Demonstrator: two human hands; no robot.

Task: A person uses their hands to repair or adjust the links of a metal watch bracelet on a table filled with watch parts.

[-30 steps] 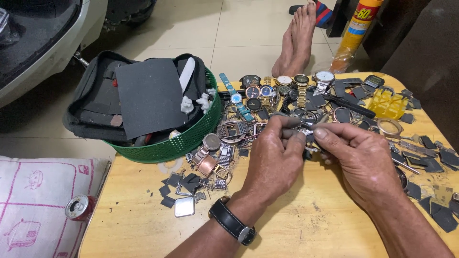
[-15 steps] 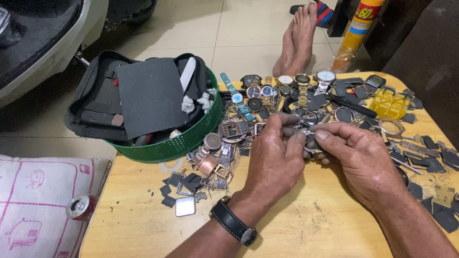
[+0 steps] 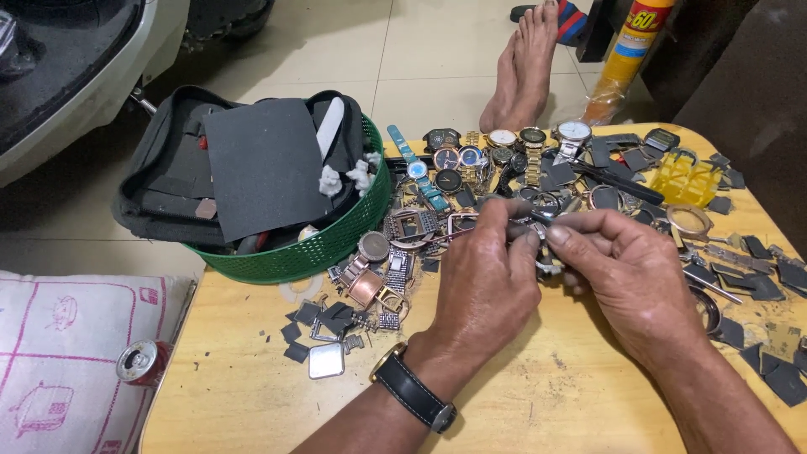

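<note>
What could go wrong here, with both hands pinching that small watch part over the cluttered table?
1. The small metal watch part is pinched by the fingertips of the left hand and right hand; a slip might drop it into the pile of watches and loose pieces, where it would be hard to find.
2. Dark flat pieces lie near the edge of the wooden table; a forearm could sweep them off.

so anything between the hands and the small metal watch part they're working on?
Nothing visible. Both the left hand and right hand already pinch the small metal watch part at their fingertips, above the wooden table. The pile of loose watches lies behind it.
</note>
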